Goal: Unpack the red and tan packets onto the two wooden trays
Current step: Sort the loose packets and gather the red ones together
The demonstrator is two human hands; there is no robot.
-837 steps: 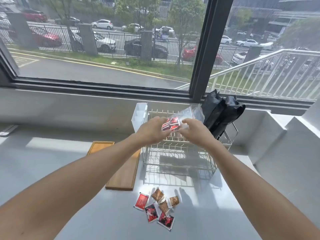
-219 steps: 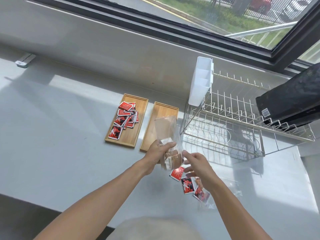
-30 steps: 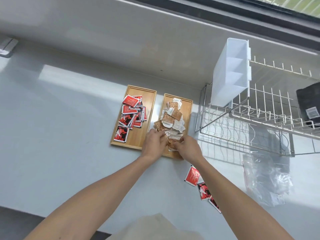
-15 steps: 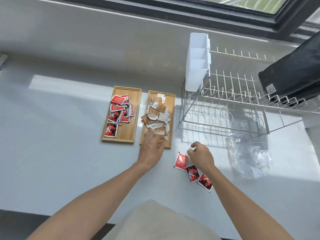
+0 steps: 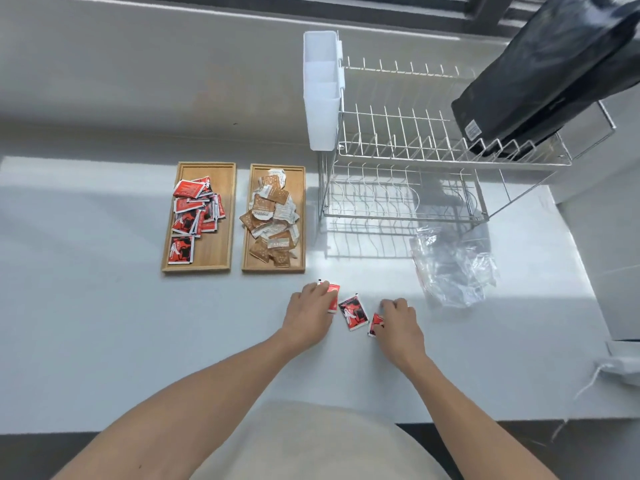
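Note:
Two wooden trays lie side by side on the grey counter. The left tray (image 5: 227, 237) holds a pile of red packets (image 5: 194, 209). The right tray (image 5: 300, 188) holds a heap of tan packets (image 5: 273, 216). Three loose red packets lie on the counter in front of the trays. My left hand (image 5: 310, 313) rests with curled fingers on the leftmost one (image 5: 334, 296). My right hand (image 5: 401, 323) covers part of the rightmost one (image 5: 375, 323). The middle packet (image 5: 353, 311) lies free between my hands.
A wire dish rack (image 5: 398, 202) stands right of the trays, with a white plastic holder (image 5: 322, 91) on its left end and black bags (image 5: 540, 74) on top. A crumpled clear plastic bag (image 5: 453, 268) lies in front of it. A white plug and cable (image 5: 620, 368) sit at the right edge.
My left hand has left the tan tray and come down to the leftmost loose red packet. My right hand has shifted right onto the rightmost one.

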